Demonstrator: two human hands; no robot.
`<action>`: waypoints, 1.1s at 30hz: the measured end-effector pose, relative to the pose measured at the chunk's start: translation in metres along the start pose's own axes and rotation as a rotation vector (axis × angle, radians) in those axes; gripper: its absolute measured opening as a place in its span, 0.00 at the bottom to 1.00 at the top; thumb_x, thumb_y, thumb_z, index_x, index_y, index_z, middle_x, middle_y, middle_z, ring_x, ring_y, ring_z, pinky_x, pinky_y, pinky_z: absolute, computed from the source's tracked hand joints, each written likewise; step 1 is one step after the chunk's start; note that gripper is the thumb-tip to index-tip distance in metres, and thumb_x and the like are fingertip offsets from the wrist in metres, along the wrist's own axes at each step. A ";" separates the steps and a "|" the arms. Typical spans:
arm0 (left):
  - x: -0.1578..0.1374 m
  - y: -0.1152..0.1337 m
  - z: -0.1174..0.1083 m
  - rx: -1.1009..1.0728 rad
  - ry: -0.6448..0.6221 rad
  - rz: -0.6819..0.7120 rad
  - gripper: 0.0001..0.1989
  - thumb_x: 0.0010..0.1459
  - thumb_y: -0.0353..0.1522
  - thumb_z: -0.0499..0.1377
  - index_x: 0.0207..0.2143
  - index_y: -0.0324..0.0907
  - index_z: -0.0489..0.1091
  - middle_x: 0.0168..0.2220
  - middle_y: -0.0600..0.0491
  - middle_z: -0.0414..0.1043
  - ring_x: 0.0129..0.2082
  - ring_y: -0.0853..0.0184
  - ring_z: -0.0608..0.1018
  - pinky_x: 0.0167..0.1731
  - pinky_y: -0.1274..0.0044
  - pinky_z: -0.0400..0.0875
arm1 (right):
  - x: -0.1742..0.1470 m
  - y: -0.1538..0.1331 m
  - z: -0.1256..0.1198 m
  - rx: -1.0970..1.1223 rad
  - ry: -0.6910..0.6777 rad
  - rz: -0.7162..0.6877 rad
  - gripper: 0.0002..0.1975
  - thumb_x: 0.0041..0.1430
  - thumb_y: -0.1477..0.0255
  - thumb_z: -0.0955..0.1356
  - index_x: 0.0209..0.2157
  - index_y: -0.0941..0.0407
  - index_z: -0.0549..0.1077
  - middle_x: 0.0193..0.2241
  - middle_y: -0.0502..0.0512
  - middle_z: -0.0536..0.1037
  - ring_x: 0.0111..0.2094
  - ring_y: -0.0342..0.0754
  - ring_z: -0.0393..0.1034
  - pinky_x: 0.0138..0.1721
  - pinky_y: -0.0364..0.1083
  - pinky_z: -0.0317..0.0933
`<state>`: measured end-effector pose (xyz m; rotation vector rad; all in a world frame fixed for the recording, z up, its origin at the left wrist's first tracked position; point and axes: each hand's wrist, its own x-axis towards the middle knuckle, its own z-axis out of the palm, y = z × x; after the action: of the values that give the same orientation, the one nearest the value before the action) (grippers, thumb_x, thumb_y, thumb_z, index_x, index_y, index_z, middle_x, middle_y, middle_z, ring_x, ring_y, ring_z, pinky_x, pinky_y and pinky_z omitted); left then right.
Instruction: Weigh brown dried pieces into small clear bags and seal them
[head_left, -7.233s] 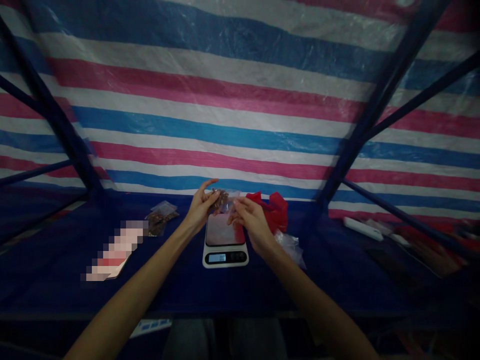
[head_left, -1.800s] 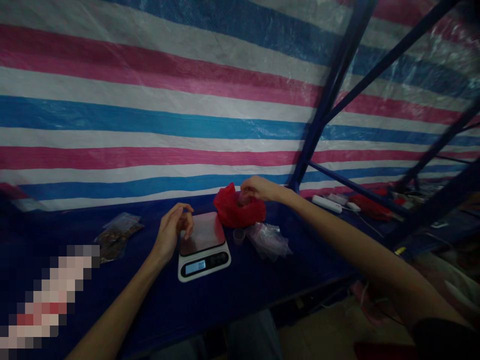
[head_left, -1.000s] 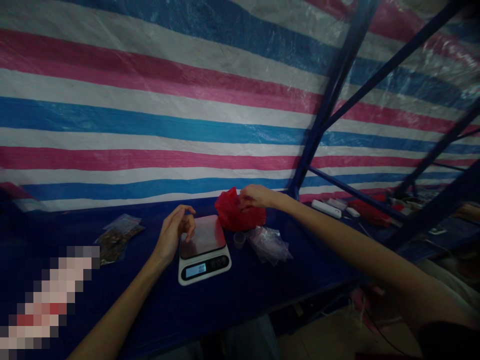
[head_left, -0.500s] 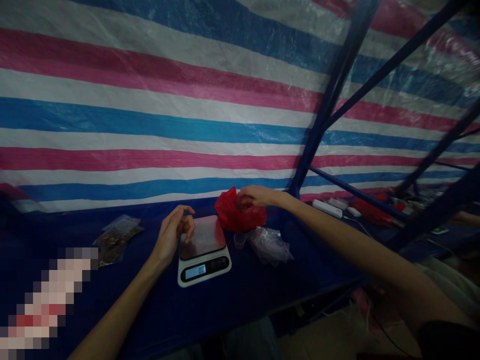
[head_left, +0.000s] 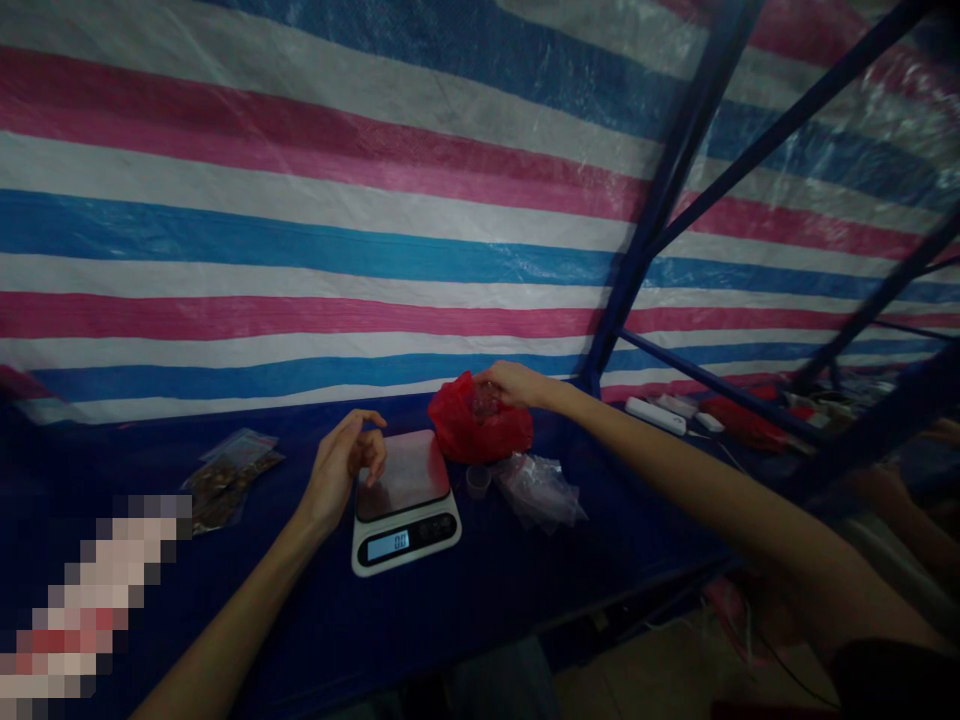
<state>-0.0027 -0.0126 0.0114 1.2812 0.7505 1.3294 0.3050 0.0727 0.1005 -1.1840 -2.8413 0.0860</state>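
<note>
My left hand [head_left: 346, 465] hovers at the left edge of a white kitchen scale [head_left: 409, 500], fingers loosely bent and apart, holding nothing. The scale's display reads 0.0 and its metal plate is bare. My right hand [head_left: 514, 384] is at the mouth of a crumpled red plastic bag [head_left: 469, 435], its fingers pinched together. Below those fingertips, a clear, shiny thing [head_left: 485, 402] shows in the bag opening. Whether it is in my grip or lies in the bag, I cannot tell. A small clear cup [head_left: 478, 482] stands between the scale and some clear plastic bags [head_left: 538, 490].
Filled zip bags [head_left: 232, 478] with brownish contents lie to the left on the blue table [head_left: 420, 630]. Blue metal posts [head_left: 637, 250] rise at the right, before a striped sheet [head_left: 300, 240]. A white power strip [head_left: 655, 415] lies beyond. Another person's arm [head_left: 900, 505] shows at far right.
My right hand has risen slightly at the bag's mouth, and the clear thing under its fingers shows more plainly. My left hand has hardly moved. Another person's arm has come further into view at right.
</note>
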 end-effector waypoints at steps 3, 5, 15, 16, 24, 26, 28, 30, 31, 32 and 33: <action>0.000 0.000 0.001 0.000 0.000 -0.002 0.16 0.68 0.46 0.52 0.43 0.43 0.66 0.17 0.61 0.63 0.15 0.72 0.64 0.17 0.81 0.59 | 0.001 0.003 0.003 -0.010 -0.018 -0.019 0.08 0.59 0.81 0.67 0.33 0.59 0.79 0.29 0.56 0.79 0.30 0.46 0.67 0.32 0.44 0.51; 0.000 0.000 0.001 0.001 0.003 0.000 0.16 0.68 0.46 0.52 0.43 0.43 0.66 0.17 0.61 0.64 0.15 0.72 0.64 0.17 0.80 0.59 | 0.001 0.004 0.005 -0.021 -0.017 -0.035 0.08 0.63 0.77 0.66 0.34 0.59 0.79 0.29 0.57 0.80 0.30 0.47 0.68 0.33 0.44 0.52; 0.001 -0.002 -0.002 -0.014 -0.004 -0.001 0.16 0.68 0.46 0.52 0.43 0.42 0.66 0.17 0.60 0.64 0.15 0.72 0.65 0.18 0.80 0.59 | 0.002 0.002 0.004 -0.021 -0.002 -0.054 0.08 0.59 0.82 0.67 0.35 0.59 0.78 0.30 0.57 0.80 0.30 0.47 0.67 0.34 0.45 0.55; 0.001 -0.002 -0.002 -0.014 -0.003 -0.001 0.16 0.68 0.46 0.52 0.43 0.42 0.66 0.17 0.60 0.64 0.15 0.72 0.65 0.18 0.80 0.59 | 0.001 0.002 0.003 -0.019 -0.003 -0.052 0.09 0.60 0.81 0.66 0.35 0.59 0.79 0.30 0.57 0.80 0.31 0.47 0.68 0.35 0.45 0.55; 0.002 -0.002 -0.003 -0.005 0.003 -0.004 0.16 0.68 0.46 0.52 0.43 0.42 0.66 0.18 0.61 0.64 0.15 0.72 0.65 0.17 0.80 0.58 | -0.008 0.008 -0.016 0.052 0.078 0.050 0.14 0.54 0.84 0.66 0.39 0.60 0.82 0.34 0.60 0.83 0.35 0.50 0.75 0.36 0.45 0.59; 0.002 -0.003 -0.004 0.000 -0.001 0.000 0.16 0.68 0.46 0.52 0.43 0.43 0.66 0.18 0.61 0.64 0.15 0.72 0.65 0.18 0.81 0.59 | -0.012 0.010 -0.018 0.157 0.101 0.068 0.14 0.52 0.85 0.66 0.37 0.61 0.82 0.32 0.58 0.83 0.34 0.48 0.75 0.35 0.44 0.60; 0.002 -0.003 -0.004 0.003 -0.007 0.004 0.16 0.68 0.46 0.52 0.43 0.42 0.66 0.18 0.60 0.64 0.15 0.72 0.65 0.18 0.81 0.59 | -0.016 0.011 -0.018 0.237 0.121 0.068 0.14 0.50 0.86 0.66 0.35 0.62 0.81 0.30 0.56 0.82 0.31 0.46 0.75 0.34 0.42 0.60; 0.002 -0.004 -0.004 0.004 -0.014 0.004 0.16 0.67 0.46 0.52 0.42 0.42 0.66 0.18 0.60 0.64 0.15 0.72 0.65 0.18 0.81 0.59 | -0.020 0.011 -0.017 0.268 0.151 0.055 0.15 0.50 0.86 0.65 0.35 0.62 0.81 0.29 0.55 0.82 0.30 0.45 0.74 0.32 0.41 0.61; 0.002 -0.005 -0.003 0.007 -0.018 0.000 0.17 0.67 0.46 0.53 0.42 0.42 0.66 0.18 0.61 0.63 0.15 0.72 0.65 0.18 0.81 0.59 | -0.021 0.011 -0.017 0.265 0.174 0.051 0.14 0.50 0.86 0.65 0.34 0.62 0.81 0.28 0.55 0.82 0.29 0.45 0.74 0.32 0.41 0.61; 0.002 -0.006 -0.003 0.011 -0.020 -0.004 0.17 0.67 0.47 0.53 0.42 0.42 0.66 0.18 0.61 0.63 0.15 0.72 0.65 0.17 0.81 0.58 | -0.023 0.011 -0.019 0.252 0.205 0.050 0.14 0.50 0.86 0.66 0.34 0.62 0.81 0.29 0.55 0.82 0.30 0.45 0.74 0.32 0.41 0.61; 0.002 -0.006 -0.003 0.017 -0.021 -0.008 0.17 0.67 0.47 0.52 0.42 0.42 0.66 0.17 0.61 0.63 0.15 0.72 0.65 0.17 0.81 0.58 | -0.026 0.010 -0.021 0.231 0.243 0.052 0.13 0.51 0.85 0.66 0.33 0.61 0.81 0.29 0.55 0.82 0.30 0.46 0.75 0.33 0.41 0.62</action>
<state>-0.0035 -0.0087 0.0053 1.3027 0.7537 1.3041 0.3319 0.0616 0.1198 -1.1339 -2.5129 0.2472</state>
